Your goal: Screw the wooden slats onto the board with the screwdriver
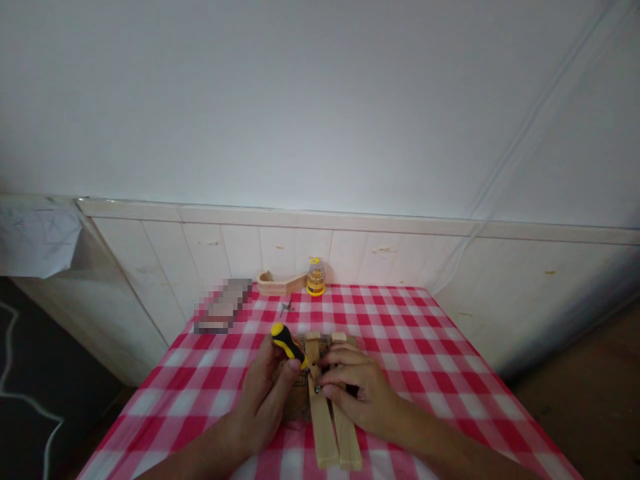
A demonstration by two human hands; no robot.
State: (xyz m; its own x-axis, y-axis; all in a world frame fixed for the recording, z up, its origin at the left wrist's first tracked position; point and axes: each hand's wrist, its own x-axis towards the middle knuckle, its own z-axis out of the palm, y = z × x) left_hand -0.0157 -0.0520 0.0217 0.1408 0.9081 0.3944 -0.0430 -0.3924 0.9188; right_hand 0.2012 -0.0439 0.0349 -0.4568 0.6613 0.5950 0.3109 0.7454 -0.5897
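My left hand (pixel 265 393) is closed round a screwdriver (pixel 289 345) with a yellow and black handle. Its shaft slants down and right toward a small dark metal piece (pixel 318 389) on a pale wooden strip (pixel 323 427). Thumb and fingertips of my right hand (pixel 355 383) pinch at that metal piece, which is too small to make out fully. A second wooden strip (pixel 347 437) lies alongside, partly covered by my right hand. Both strips rest on a brown printed piece (pixel 300 407), mostly hidden under my hands.
A red and white checked cloth (pixel 425 347) covers the table. Near the back wall stand a yellow-capped clear container (pixel 315 277) and a curved wooden piece (pixel 280 283). Small dark metal parts (pixel 287 307) lie before them. A blurred-out flat object (pixel 225 307) is at the back left.
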